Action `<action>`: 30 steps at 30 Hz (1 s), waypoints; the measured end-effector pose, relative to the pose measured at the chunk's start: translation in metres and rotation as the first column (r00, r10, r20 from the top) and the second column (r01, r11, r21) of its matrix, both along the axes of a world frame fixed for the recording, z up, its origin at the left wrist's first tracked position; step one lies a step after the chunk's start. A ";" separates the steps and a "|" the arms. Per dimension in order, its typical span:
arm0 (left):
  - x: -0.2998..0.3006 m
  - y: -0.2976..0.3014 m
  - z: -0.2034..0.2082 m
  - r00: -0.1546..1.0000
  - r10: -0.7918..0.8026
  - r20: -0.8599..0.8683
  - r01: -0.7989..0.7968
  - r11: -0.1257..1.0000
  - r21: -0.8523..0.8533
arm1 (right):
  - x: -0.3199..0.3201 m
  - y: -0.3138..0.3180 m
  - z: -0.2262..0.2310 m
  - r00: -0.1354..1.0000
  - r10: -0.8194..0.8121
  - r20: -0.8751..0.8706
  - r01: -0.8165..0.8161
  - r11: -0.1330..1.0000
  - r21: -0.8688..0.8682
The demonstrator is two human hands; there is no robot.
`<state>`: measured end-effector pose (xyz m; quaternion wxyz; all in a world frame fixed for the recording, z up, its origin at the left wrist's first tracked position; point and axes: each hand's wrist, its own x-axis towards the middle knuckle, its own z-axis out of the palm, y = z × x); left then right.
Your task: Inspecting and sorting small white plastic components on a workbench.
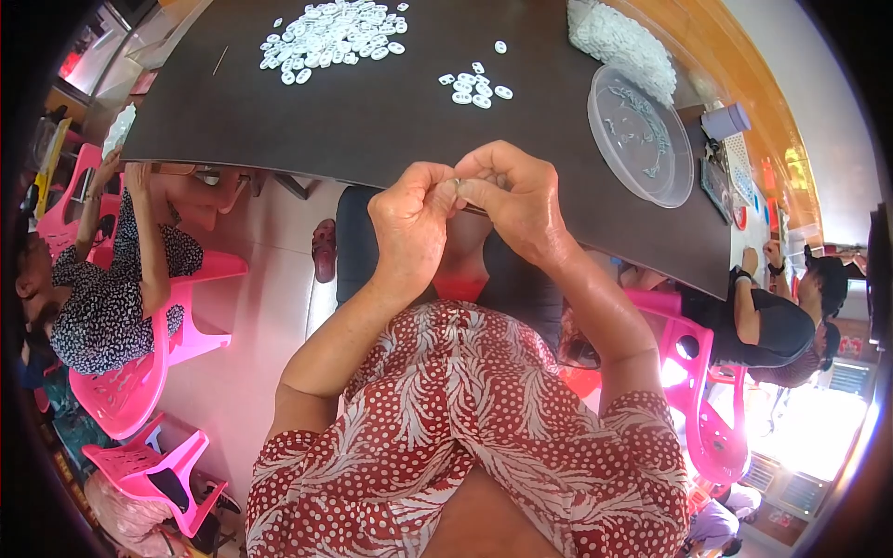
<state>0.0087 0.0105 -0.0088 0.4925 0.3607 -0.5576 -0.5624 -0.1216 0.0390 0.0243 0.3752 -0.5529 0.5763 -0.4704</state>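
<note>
- Red patterned blouse [465,437] fills the bottom of view, forearms coming up from it.
- Left hand [409,228] and right hand [516,200] meet at the table [372,121] edge, fingertips pinched together on a small part [457,184]; mostly hidden, can't tell what it is.
- Small pile of white rings [476,88] just beyond my hands, big pile [330,37] farther back.
- Clear lid [640,135] to the right.

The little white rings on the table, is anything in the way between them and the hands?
Nothing visible. Both hands, left hand and right hand, meet at the dark table edge. Only bare tabletop lies between them and the small cluster of white rings. The clear lid sits off to the right.
</note>
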 end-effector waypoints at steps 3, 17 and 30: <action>-0.001 -0.006 0.010 0.994 -0.046 -0.100 0.067 0.971 0.228 | -0.002 -0.006 -0.006 0.998 -0.051 -0.022 0.050 0.998 -0.047; -0.002 -0.010 0.003 0.975 -0.060 -0.215 0.109 0.968 0.225 | -0.007 -0.009 -0.011 0.988 -0.037 -0.149 0.010 0.984 -0.179; 0.006 -0.018 0.009 0.965 -0.065 -0.253 0.130 0.960 0.249 | -0.076 -0.054 -0.008 0.769 -0.317 -0.556 0.165 0.938 -0.306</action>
